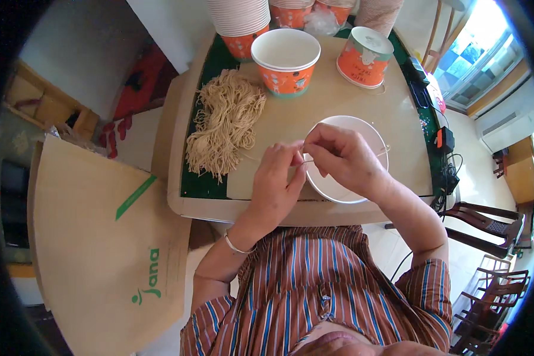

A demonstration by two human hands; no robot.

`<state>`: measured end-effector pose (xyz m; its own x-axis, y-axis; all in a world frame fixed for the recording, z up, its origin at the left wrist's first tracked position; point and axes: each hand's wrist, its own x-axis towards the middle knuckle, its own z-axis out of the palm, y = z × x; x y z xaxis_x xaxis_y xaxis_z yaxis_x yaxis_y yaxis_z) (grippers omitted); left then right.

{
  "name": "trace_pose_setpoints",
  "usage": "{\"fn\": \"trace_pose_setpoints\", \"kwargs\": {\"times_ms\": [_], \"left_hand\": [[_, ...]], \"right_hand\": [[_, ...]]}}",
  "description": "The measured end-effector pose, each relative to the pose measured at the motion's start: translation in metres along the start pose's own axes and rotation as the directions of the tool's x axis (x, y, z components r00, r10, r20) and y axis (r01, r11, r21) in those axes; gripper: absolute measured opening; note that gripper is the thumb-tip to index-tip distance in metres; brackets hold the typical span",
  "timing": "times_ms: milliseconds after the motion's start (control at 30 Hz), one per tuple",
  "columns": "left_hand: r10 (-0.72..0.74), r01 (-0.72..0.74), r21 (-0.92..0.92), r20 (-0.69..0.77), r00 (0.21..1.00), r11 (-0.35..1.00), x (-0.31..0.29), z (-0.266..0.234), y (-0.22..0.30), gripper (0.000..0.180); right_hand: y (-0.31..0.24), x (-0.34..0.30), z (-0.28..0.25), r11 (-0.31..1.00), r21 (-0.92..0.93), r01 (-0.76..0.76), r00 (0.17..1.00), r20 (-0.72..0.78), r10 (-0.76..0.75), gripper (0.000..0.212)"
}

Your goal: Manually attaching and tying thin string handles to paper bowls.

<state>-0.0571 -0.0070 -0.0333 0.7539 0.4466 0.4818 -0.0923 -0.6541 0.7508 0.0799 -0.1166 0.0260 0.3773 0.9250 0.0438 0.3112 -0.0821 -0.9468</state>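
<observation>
My left hand (pixel 280 175) and my right hand (pixel 345 157) meet over the near edge of the table. Thumb and fingers of each are pinched on a thin beige cord (pixel 308 161), a short piece of which shows between them. Below them sits a round white paper tub (pixel 344 194), partly covered by my right hand. A bit of cord (pixel 384 149) shows at the tub's right rim. To the left lies a loose bundle of beige cords (pixel 225 121). Whether a knot is in the cord is too small to tell.
Farther back stand an open orange-and-white paper tub (pixel 286 77) and an upturned one (pixel 365 62). Stacked tubs (pixel 238 26) line the far edge. A large cardboard box (pixel 95 249) stands at the left. Chargers and cables (pixel 445 142) run along the table's right edge.
</observation>
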Motion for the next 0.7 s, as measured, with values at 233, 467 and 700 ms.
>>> {"fn": "trace_pose_setpoints", "kwargs": {"times_ms": [233, 467, 700], "left_hand": [[0.015, -0.015, 0.001, -0.005, 1.000, 1.000, 0.005, -0.005, 0.002, 0.032], [-0.062, 0.068, -0.153, 0.042, 0.997, 0.986, 0.006, -0.009, 0.002, 0.019], [-0.134, 0.160, -0.266, 0.113, 0.985, 0.951, 0.010, -0.012, -0.005, 0.010]], "right_hand": [[0.002, 0.001, -0.001, 1.000, 0.013, 0.012, 1.000, -0.006, -0.012, 0.010], [-0.001, 0.000, 0.000, 0.999, -0.030, 0.020, 1.000, -0.011, -0.020, 0.009], [0.002, 0.003, 0.000, 1.000, -0.005, 0.030, 1.000, -0.003, -0.030, 0.007]]}}
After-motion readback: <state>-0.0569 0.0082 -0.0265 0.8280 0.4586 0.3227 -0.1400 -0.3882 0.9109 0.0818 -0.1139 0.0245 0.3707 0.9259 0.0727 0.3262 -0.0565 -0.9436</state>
